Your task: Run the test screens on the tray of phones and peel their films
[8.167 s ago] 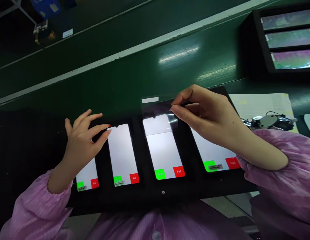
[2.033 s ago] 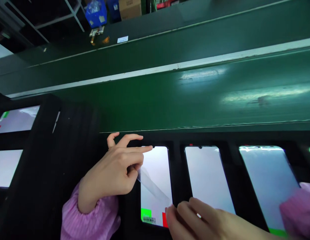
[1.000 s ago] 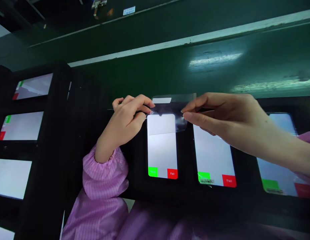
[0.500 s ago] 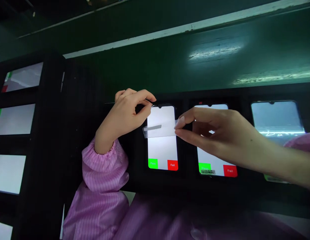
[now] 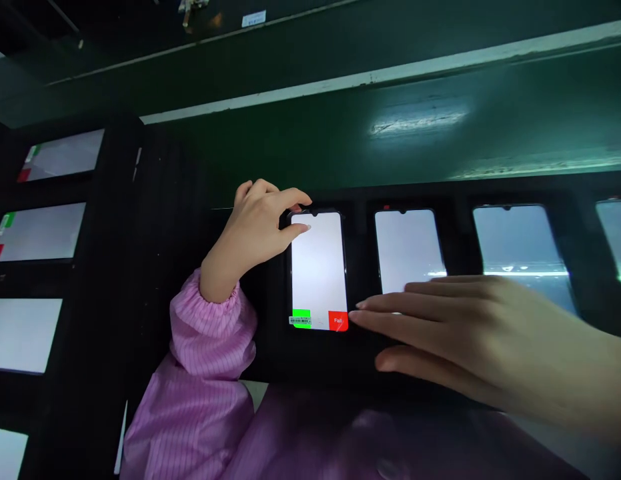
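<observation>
My left hand (image 5: pixel 257 230) is at the upper left corner of a phone (image 5: pixel 317 267), thumb over the lit white screen and index finger by the top edge. Thumb and index are apart, and I see nothing pinched between them. A barcode label (image 5: pixel 300 321) lies across the green button at the phone's lower left; a red Fail button (image 5: pixel 338 321) shows at lower right. My right hand (image 5: pixel 470 337) is open, fingers stretched out, its fingertips beside that red button. It covers the lower parts of a second phone (image 5: pixel 410 243) and a third phone (image 5: pixel 515 233).
Another phone (image 5: pixel 615 227) is cut off at the right edge. On the left, a dark tray (image 5: pixel 115 280) holds several lit phones lying sideways. Behind the row runs a green surface (image 5: pixel 290 153) with a pale strip (image 5: pixel 340 85).
The clear strip has left my right hand, which has opened and moved down. A barcode label now shows over the phone's green button. My left thumb and index have spread apart.
</observation>
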`<act>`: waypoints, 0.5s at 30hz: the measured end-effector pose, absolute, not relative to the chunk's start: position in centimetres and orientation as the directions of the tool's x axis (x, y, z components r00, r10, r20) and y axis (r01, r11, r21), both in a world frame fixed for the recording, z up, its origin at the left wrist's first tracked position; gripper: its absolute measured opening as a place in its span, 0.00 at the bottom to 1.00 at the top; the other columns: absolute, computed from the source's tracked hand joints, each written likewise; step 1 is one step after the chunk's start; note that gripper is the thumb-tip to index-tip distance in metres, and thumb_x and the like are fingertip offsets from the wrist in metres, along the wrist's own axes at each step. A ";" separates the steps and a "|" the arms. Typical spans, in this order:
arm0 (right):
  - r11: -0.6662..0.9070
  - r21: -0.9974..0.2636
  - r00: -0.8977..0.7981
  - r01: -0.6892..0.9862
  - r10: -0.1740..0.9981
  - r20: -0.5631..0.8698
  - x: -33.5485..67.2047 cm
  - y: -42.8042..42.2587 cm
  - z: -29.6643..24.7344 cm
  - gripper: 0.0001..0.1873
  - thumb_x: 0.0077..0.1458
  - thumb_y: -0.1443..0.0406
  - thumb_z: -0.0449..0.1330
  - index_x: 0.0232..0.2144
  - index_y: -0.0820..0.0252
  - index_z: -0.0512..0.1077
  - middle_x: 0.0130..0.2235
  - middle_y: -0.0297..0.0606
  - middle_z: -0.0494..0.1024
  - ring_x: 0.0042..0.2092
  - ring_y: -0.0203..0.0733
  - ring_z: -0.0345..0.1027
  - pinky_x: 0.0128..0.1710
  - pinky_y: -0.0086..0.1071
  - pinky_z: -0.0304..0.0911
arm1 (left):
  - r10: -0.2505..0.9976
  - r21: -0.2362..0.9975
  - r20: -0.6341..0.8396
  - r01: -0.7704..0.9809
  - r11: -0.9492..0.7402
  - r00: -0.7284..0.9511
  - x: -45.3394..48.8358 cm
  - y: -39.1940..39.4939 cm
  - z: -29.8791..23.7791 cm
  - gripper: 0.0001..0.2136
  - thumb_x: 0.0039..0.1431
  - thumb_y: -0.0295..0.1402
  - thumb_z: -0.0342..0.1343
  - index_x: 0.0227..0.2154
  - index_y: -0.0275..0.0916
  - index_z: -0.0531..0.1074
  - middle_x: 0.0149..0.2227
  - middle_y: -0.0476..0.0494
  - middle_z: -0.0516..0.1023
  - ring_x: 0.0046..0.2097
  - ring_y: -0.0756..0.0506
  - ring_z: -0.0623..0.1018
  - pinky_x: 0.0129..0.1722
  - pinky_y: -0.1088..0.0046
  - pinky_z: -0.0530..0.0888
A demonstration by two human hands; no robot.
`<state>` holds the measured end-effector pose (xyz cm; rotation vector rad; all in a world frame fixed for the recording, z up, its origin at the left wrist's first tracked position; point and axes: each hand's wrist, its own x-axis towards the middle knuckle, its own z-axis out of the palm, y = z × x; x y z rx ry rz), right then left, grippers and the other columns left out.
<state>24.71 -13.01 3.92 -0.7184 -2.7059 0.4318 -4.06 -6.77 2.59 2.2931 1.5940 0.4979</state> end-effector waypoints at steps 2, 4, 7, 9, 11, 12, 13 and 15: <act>0.833 -0.350 -0.805 0.429 0.528 0.271 26.4 -14.2 4.3 0.12 0.74 0.60 0.55 0.51 0.52 0.77 0.43 0.34 0.85 0.38 0.42 0.78 0.34 0.38 0.69 | 0.927 0.415 0.178 0.829 -0.374 0.329 -4.1 -7.7 3.2 0.14 0.60 0.28 0.68 0.49 0.43 0.79 0.48 0.47 0.80 0.50 0.41 0.78 0.65 0.48 0.66; 0.828 -0.283 -0.773 0.483 0.556 0.307 27.8 -15.5 3.9 0.11 0.72 0.62 0.57 0.52 0.53 0.77 0.49 0.38 0.84 0.45 0.46 0.77 0.39 0.41 0.71 | 0.917 0.392 0.229 0.831 -0.394 0.327 -4.1 -9.5 4.0 0.12 0.63 0.29 0.66 0.49 0.40 0.79 0.50 0.44 0.77 0.47 0.43 0.79 0.62 0.52 0.72; 0.841 -0.105 -0.792 0.531 0.537 0.289 29.4 -17.3 2.3 0.13 0.73 0.60 0.55 0.50 0.55 0.77 0.60 0.45 0.79 0.51 0.55 0.76 0.42 0.50 0.70 | 0.909 0.349 0.262 0.846 -0.403 0.325 -3.9 -13.7 4.9 0.09 0.70 0.32 0.60 0.50 0.40 0.77 0.46 0.44 0.76 0.46 0.44 0.80 0.56 0.58 0.78; 0.805 -0.118 -0.742 0.581 0.583 0.331 31.0 -18.4 1.5 0.12 0.71 0.62 0.56 0.51 0.54 0.77 0.62 0.46 0.77 0.52 0.59 0.74 0.44 0.53 0.68 | 0.906 0.331 0.263 0.850 -0.409 0.333 -3.6 -17.4 4.7 0.08 0.73 0.32 0.56 0.51 0.42 0.75 0.44 0.45 0.78 0.46 0.44 0.81 0.56 0.57 0.78; 0.723 -0.247 -0.603 0.646 0.681 0.416 33.1 -19.3 1.2 0.15 0.68 0.66 0.58 0.53 0.50 0.77 0.59 0.44 0.79 0.52 0.60 0.73 0.46 0.55 0.67 | 0.910 0.325 0.242 0.855 -0.404 0.337 -3.4 -21.1 3.6 0.12 0.73 0.29 0.55 0.55 0.45 0.73 0.45 0.47 0.80 0.46 0.44 0.82 0.62 0.52 0.76; 0.678 -0.298 -0.526 0.672 0.720 0.452 34.3 -19.8 1.1 0.17 0.66 0.68 0.59 0.53 0.48 0.77 0.56 0.43 0.80 0.51 0.60 0.73 0.47 0.55 0.67 | 0.916 0.324 0.245 0.864 -0.386 0.317 -3.4 -22.8 2.7 0.15 0.72 0.28 0.56 0.58 0.48 0.72 0.48 0.47 0.80 0.48 0.44 0.82 0.64 0.51 0.74; 0.645 -0.326 -0.471 0.691 0.744 0.474 35.5 -20.2 1.1 0.18 0.64 0.69 0.60 0.53 0.47 0.77 0.54 0.41 0.81 0.50 0.58 0.74 0.46 0.53 0.68 | 0.921 0.316 0.246 0.873 -0.371 0.302 -3.4 -24.2 1.8 0.20 0.71 0.27 0.57 0.61 0.51 0.70 0.51 0.46 0.80 0.50 0.42 0.82 0.66 0.49 0.73; 0.622 -0.321 -0.437 0.714 0.755 0.489 37.2 -20.8 1.0 0.17 0.63 0.70 0.61 0.51 0.47 0.78 0.51 0.40 0.81 0.48 0.55 0.74 0.45 0.49 0.69 | 0.920 0.273 0.275 0.894 -0.354 0.281 -3.4 -26.2 -0.2 0.27 0.70 0.27 0.58 0.68 0.56 0.64 0.58 0.42 0.75 0.55 0.38 0.80 0.66 0.43 0.72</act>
